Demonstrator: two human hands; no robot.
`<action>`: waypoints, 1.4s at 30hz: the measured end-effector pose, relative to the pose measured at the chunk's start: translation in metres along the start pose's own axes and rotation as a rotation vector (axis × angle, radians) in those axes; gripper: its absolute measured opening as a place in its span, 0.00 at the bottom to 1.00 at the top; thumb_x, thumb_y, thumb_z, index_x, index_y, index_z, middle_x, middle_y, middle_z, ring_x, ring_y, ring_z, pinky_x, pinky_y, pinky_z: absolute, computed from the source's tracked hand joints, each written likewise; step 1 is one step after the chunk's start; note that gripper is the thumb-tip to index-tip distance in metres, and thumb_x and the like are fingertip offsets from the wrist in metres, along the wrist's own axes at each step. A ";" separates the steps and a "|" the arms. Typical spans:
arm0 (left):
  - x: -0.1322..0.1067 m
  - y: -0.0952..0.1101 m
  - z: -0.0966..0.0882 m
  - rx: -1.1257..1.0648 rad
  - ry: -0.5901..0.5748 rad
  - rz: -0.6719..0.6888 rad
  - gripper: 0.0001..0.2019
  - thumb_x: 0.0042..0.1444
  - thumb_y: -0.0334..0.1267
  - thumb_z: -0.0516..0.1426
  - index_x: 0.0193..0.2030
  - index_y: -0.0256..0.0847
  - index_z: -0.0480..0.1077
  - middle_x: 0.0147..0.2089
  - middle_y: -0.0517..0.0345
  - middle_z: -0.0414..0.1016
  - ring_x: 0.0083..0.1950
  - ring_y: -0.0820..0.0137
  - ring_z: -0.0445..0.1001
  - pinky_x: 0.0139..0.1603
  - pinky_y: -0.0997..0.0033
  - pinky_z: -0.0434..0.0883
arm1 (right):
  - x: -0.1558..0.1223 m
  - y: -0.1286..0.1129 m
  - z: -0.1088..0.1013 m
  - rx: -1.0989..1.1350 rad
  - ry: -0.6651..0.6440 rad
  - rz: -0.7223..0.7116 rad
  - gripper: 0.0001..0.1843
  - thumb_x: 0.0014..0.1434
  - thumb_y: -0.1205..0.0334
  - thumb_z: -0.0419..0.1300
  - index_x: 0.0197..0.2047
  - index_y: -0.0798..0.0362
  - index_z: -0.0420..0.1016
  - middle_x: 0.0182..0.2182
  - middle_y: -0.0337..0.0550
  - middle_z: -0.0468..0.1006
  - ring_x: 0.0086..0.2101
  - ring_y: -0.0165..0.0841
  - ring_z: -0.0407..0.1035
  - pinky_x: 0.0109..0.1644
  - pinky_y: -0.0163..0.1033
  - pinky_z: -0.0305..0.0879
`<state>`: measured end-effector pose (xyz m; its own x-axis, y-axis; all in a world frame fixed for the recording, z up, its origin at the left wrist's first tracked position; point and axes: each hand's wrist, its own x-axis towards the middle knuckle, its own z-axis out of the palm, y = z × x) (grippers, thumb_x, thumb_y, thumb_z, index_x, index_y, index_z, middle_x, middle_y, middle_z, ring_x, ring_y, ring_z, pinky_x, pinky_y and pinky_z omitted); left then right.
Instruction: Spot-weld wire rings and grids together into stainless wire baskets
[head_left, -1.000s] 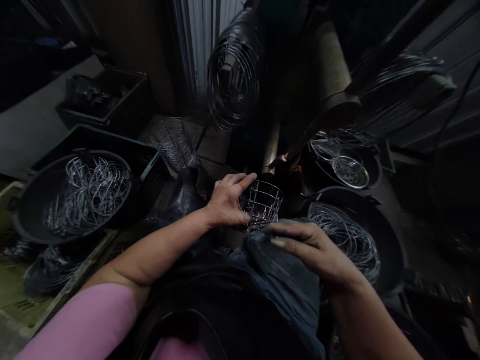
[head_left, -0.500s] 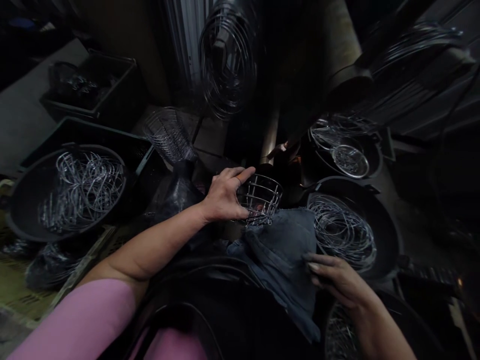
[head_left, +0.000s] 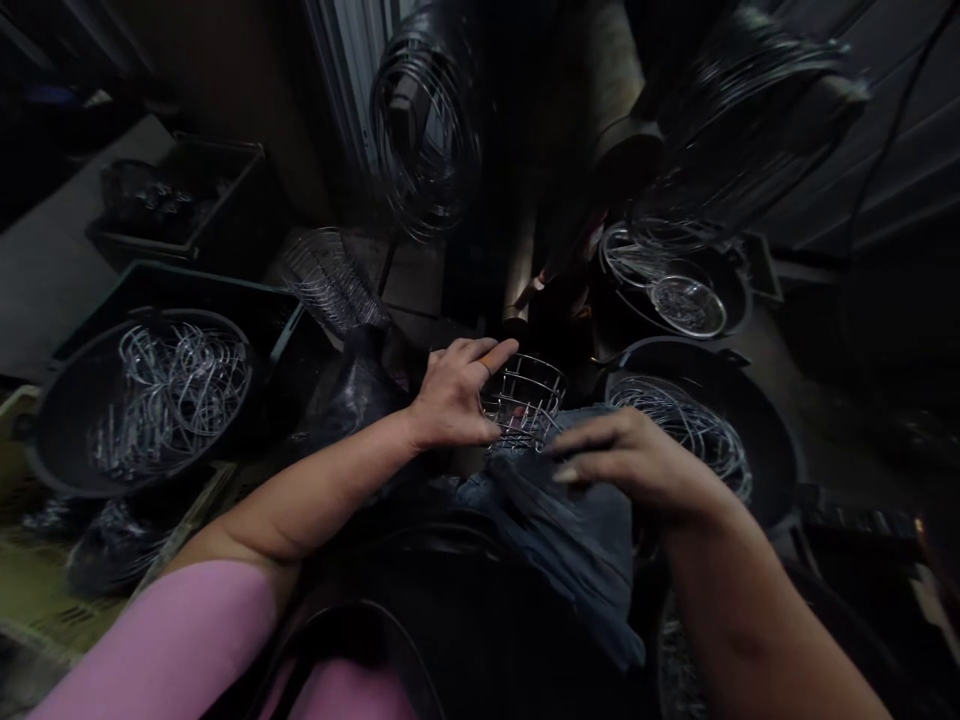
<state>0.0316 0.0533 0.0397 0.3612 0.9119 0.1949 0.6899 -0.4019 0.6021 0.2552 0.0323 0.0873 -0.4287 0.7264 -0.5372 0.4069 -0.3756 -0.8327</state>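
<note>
My left hand (head_left: 455, 395) grips a small round wire basket (head_left: 536, 385) by its left side, thumb below and fingers above. The basket is made of thin metal rods with open gaps, and it lies tilted just beyond a blue-grey cloth (head_left: 577, 545) over my lap. My right hand (head_left: 619, 455) reaches in over the cloth to the basket's near right edge. Its thumb and fingers are drawn together there; whatever is between them is too small and dark to make out.
Black tubs with bent wire pieces stand to the right, such as this tub (head_left: 780, 450); another tub (head_left: 52, 430) is at left. A taller wire basket (head_left: 334, 280) lies ahead. A metal post (head_left: 521, 270) with a copper-coloured tip rises past the small basket. Wire coils (head_left: 427, 130) hang above.
My right hand has moved forward and left, from beside the cloth's right edge to the wire basket. My left hand keeps its hold on the basket. The view has shifted slightly.
</note>
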 end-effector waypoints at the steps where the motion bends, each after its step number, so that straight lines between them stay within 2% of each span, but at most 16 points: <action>1: -0.001 0.001 0.000 0.006 0.005 0.013 0.44 0.40 0.50 0.64 0.65 0.38 0.61 0.62 0.42 0.67 0.60 0.51 0.65 0.58 0.46 0.62 | 0.011 -0.006 0.001 -0.028 0.005 -0.017 0.17 0.40 0.58 0.72 0.34 0.58 0.84 0.20 0.43 0.78 0.20 0.32 0.70 0.27 0.35 0.68; 3: -0.002 0.002 -0.001 0.007 0.018 0.023 0.45 0.38 0.50 0.65 0.65 0.38 0.61 0.61 0.42 0.67 0.60 0.51 0.65 0.58 0.47 0.63 | 0.028 -0.011 0.006 -0.173 0.042 -0.111 0.15 0.46 0.57 0.68 0.36 0.58 0.83 0.24 0.44 0.79 0.22 0.34 0.72 0.29 0.37 0.70; 5: -0.002 -0.001 -0.004 -0.006 0.035 -0.006 0.46 0.36 0.49 0.66 0.65 0.38 0.62 0.61 0.42 0.67 0.60 0.50 0.65 0.59 0.46 0.63 | 0.036 -0.010 0.013 -0.454 0.127 -0.274 0.14 0.52 0.61 0.64 0.41 0.56 0.83 0.32 0.47 0.82 0.32 0.38 0.76 0.38 0.40 0.72; 7: 0.000 -0.006 -0.006 -0.041 0.067 -0.044 0.46 0.35 0.47 0.66 0.65 0.38 0.62 0.62 0.42 0.67 0.61 0.50 0.65 0.60 0.46 0.63 | 0.036 -0.005 0.021 -0.787 0.244 -0.427 0.17 0.54 0.67 0.62 0.48 0.54 0.81 0.40 0.48 0.82 0.40 0.42 0.76 0.46 0.43 0.71; 9: 0.003 -0.011 -0.007 -0.094 0.099 -0.058 0.46 0.35 0.46 0.66 0.64 0.37 0.62 0.62 0.41 0.66 0.61 0.51 0.65 0.61 0.48 0.63 | 0.035 0.001 0.028 -1.019 0.358 -0.532 0.20 0.54 0.69 0.61 0.51 0.55 0.78 0.41 0.49 0.81 0.40 0.43 0.76 0.45 0.45 0.71; 11: 0.007 -0.016 -0.006 -0.139 0.125 -0.050 0.46 0.35 0.46 0.66 0.64 0.36 0.62 0.61 0.41 0.66 0.61 0.53 0.66 0.62 0.50 0.64 | 0.037 0.008 0.030 -1.065 0.445 -0.660 0.16 0.58 0.69 0.59 0.49 0.56 0.79 0.38 0.48 0.82 0.37 0.40 0.76 0.43 0.43 0.70; 15: 0.017 -0.022 -0.003 -0.189 0.170 -0.040 0.45 0.34 0.45 0.66 0.64 0.40 0.63 0.61 0.44 0.67 0.61 0.54 0.66 0.62 0.50 0.63 | 0.046 0.012 0.022 -0.953 0.538 -0.899 0.11 0.63 0.69 0.56 0.44 0.56 0.79 0.36 0.47 0.82 0.34 0.36 0.75 0.40 0.40 0.69; 23: 0.041 -0.027 -0.005 -0.267 0.257 0.011 0.44 0.34 0.42 0.65 0.64 0.39 0.63 0.60 0.46 0.68 0.59 0.56 0.67 0.63 0.53 0.65 | 0.062 -0.005 0.001 -0.997 0.589 -0.961 0.12 0.63 0.69 0.55 0.43 0.53 0.80 0.35 0.45 0.82 0.33 0.35 0.75 0.39 0.41 0.70; 27: 0.055 -0.033 -0.003 -0.306 0.250 -0.011 0.46 0.30 0.38 0.66 0.64 0.38 0.63 0.60 0.46 0.67 0.60 0.55 0.67 0.63 0.54 0.65 | 0.070 -0.015 -0.010 -1.026 0.563 -0.952 0.12 0.63 0.68 0.55 0.43 0.53 0.81 0.34 0.44 0.82 0.32 0.35 0.75 0.38 0.40 0.69; 32: 0.069 -0.037 0.002 -0.373 0.262 -0.028 0.47 0.30 0.39 0.67 0.63 0.39 0.63 0.60 0.47 0.67 0.61 0.54 0.66 0.65 0.52 0.63 | 0.077 -0.023 -0.021 -1.069 0.584 -0.961 0.11 0.63 0.67 0.56 0.42 0.54 0.81 0.32 0.44 0.81 0.31 0.35 0.74 0.35 0.38 0.69; 36: 0.077 -0.040 0.005 -0.408 0.273 -0.054 0.46 0.28 0.38 0.67 0.62 0.36 0.65 0.59 0.45 0.68 0.58 0.54 0.68 0.63 0.53 0.65 | 0.082 -0.026 -0.025 -1.052 0.582 -0.923 0.12 0.63 0.66 0.55 0.41 0.52 0.81 0.32 0.43 0.82 0.32 0.34 0.75 0.37 0.38 0.70; 39: 0.080 -0.042 0.006 -0.434 0.279 -0.058 0.46 0.28 0.36 0.67 0.62 0.36 0.66 0.59 0.45 0.69 0.56 0.55 0.70 0.61 0.54 0.68 | 0.083 -0.027 -0.025 -1.043 0.602 -0.922 0.12 0.62 0.66 0.56 0.41 0.51 0.81 0.33 0.43 0.82 0.34 0.35 0.76 0.40 0.39 0.71; 42: 0.083 -0.043 0.005 -0.452 0.276 -0.050 0.46 0.28 0.36 0.67 0.61 0.37 0.66 0.58 0.46 0.69 0.57 0.56 0.70 0.60 0.55 0.68 | 0.085 -0.028 -0.025 -1.050 0.622 -0.934 0.11 0.63 0.65 0.56 0.40 0.52 0.81 0.32 0.43 0.82 0.32 0.35 0.75 0.39 0.40 0.71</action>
<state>0.0355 0.1461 0.0258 0.1140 0.9413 0.3178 0.3411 -0.3375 0.8774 0.2278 0.1188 0.0686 -0.5609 0.6828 0.4681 0.6751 0.7045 -0.2187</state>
